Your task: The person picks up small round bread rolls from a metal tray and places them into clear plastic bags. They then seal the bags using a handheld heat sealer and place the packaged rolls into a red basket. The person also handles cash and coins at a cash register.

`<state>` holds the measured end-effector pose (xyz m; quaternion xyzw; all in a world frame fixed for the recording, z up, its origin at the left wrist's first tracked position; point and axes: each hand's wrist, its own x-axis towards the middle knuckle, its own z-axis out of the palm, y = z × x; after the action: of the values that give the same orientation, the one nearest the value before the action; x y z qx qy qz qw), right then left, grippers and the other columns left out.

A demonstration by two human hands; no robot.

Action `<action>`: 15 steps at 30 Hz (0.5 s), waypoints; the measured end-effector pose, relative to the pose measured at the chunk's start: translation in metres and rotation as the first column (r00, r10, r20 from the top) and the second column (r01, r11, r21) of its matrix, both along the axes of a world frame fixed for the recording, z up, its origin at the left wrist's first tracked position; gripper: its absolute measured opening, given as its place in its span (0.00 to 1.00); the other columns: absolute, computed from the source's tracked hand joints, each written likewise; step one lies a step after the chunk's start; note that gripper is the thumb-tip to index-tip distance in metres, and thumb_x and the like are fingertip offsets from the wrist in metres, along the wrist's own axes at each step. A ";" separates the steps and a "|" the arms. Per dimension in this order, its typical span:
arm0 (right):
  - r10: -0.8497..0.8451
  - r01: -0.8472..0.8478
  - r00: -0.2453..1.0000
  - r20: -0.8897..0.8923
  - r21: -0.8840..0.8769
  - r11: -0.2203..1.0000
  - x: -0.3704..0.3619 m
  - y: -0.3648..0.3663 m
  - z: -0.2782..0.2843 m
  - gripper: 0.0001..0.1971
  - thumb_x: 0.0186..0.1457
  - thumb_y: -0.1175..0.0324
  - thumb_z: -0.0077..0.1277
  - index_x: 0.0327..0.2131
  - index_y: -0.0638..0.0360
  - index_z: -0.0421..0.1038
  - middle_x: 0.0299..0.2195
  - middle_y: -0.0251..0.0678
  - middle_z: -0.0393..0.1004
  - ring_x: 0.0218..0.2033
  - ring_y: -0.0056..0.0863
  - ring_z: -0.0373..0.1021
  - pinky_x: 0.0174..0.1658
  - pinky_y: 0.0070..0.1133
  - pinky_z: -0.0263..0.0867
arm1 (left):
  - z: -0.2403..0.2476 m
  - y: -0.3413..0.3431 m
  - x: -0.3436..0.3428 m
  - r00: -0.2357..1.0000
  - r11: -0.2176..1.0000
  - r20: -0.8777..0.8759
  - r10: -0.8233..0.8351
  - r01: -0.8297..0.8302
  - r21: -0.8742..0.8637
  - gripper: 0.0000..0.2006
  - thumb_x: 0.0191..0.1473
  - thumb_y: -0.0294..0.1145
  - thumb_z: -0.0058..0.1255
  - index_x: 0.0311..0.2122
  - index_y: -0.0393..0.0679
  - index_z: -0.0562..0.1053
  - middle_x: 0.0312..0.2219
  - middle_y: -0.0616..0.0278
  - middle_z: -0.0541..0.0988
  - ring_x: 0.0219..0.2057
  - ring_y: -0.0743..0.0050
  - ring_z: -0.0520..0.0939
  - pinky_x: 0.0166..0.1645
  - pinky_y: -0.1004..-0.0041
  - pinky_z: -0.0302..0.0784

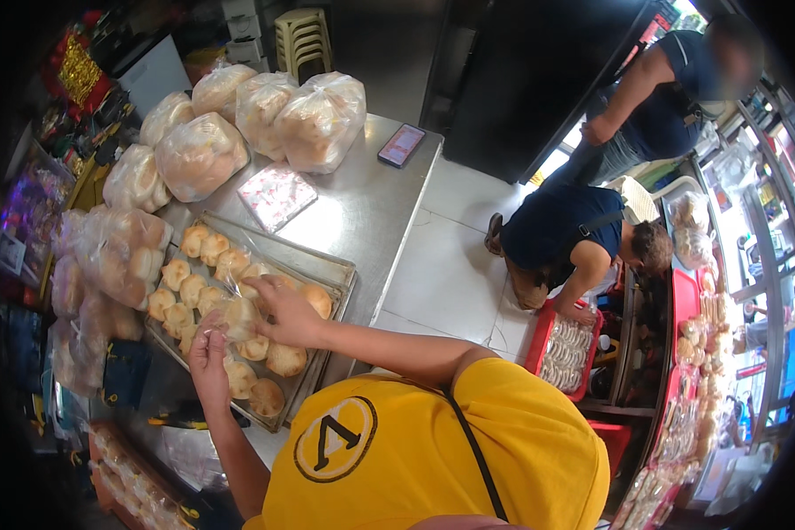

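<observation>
Over a metal baking tray [348,279], both my hands are at a clear plastic bag [239,318] that seems to have a pale bun inside. My left hand [208,350] pinches the bag's near left edge. Curled round its right side is my right hand [284,311], with the thumb toward the bag. Rows of golden buns [192,291] fill the tray's left part, and larger round buns [284,360] lie along its right side. Some buns are hidden under my hands and the bag.
Bagged bread [201,157] crowds the steel table's far and left sides. A pink-and-white packet [276,196] and a phone [402,146] lie farther right. One person [567,230] bends over a red tray [539,358]; another person [658,97] stands behind. Stacked stools [303,41] stand beyond.
</observation>
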<state>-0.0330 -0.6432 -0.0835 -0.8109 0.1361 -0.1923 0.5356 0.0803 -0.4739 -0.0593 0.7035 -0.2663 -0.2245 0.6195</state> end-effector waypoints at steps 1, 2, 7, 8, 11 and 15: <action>0.060 -0.059 0.998 0.011 -0.018 0.998 0.006 0.002 0.000 0.36 0.47 0.64 0.58 0.58 0.55 0.52 0.53 0.55 0.58 0.54 0.53 0.59 0.55 0.36 0.59 | 0.001 0.000 0.000 0.998 1.000 0.059 -0.006 0.006 0.010 0.12 0.60 0.32 0.45 0.45 0.37 0.72 0.48 0.59 0.73 0.47 0.72 0.73 0.48 0.75 0.68; 0.119 -0.118 0.993 0.021 -0.039 0.992 0.010 0.003 0.001 0.36 0.46 0.65 0.58 0.58 0.55 0.53 0.53 0.55 0.59 0.54 0.53 0.59 0.55 0.36 0.59 | 0.002 -0.003 0.000 0.993 1.000 0.118 -0.013 0.011 0.019 0.11 0.60 0.31 0.45 0.43 0.36 0.73 0.47 0.59 0.74 0.46 0.72 0.73 0.47 0.75 0.68; 0.250 -0.206 0.952 0.179 -0.234 0.950 0.018 0.018 0.019 0.35 0.42 0.69 0.59 0.55 0.55 0.57 0.52 0.53 0.60 0.52 0.50 0.62 0.51 0.36 0.62 | 0.018 -0.008 -0.014 0.965 0.975 0.260 -0.041 -0.019 0.222 0.09 0.58 0.27 0.45 0.36 0.31 0.73 0.43 0.57 0.75 0.44 0.73 0.73 0.48 0.76 0.66; 0.289 -0.216 0.929 0.232 -0.295 0.931 0.017 0.020 0.026 0.35 0.40 0.70 0.59 0.55 0.54 0.58 0.52 0.53 0.60 0.51 0.49 0.62 0.50 0.36 0.62 | 0.014 -0.006 -0.015 0.967 0.969 0.253 -0.023 -0.041 0.245 0.09 0.58 0.26 0.45 0.37 0.31 0.73 0.43 0.57 0.75 0.43 0.73 0.73 0.49 0.76 0.66; 0.322 -0.244 0.945 0.063 -0.521 0.818 0.003 0.033 0.056 0.38 0.33 0.72 0.61 0.53 0.54 0.59 0.49 0.51 0.63 0.48 0.46 0.64 0.47 0.34 0.64 | 0.000 0.002 -0.020 0.981 0.992 0.191 0.039 -0.061 0.111 0.10 0.59 0.26 0.43 0.42 0.30 0.71 0.42 0.58 0.75 0.43 0.75 0.73 0.49 0.76 0.66; 0.175 -0.086 0.981 0.084 -0.622 0.778 0.021 0.047 0.020 0.32 0.34 0.71 0.58 0.49 0.58 0.63 0.40 0.46 0.66 0.41 0.43 0.66 0.41 0.31 0.66 | -0.028 0.013 -0.017 0.995 0.996 0.054 -0.085 0.084 0.016 0.14 0.57 0.22 0.41 0.49 0.31 0.68 0.47 0.54 0.74 0.48 0.68 0.73 0.53 0.72 0.66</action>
<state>-0.0123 -0.5963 -0.0630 -0.9333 -0.0276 -0.2436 0.2624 0.0631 -0.4606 -0.0874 0.7017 -0.3109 -0.2331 0.5972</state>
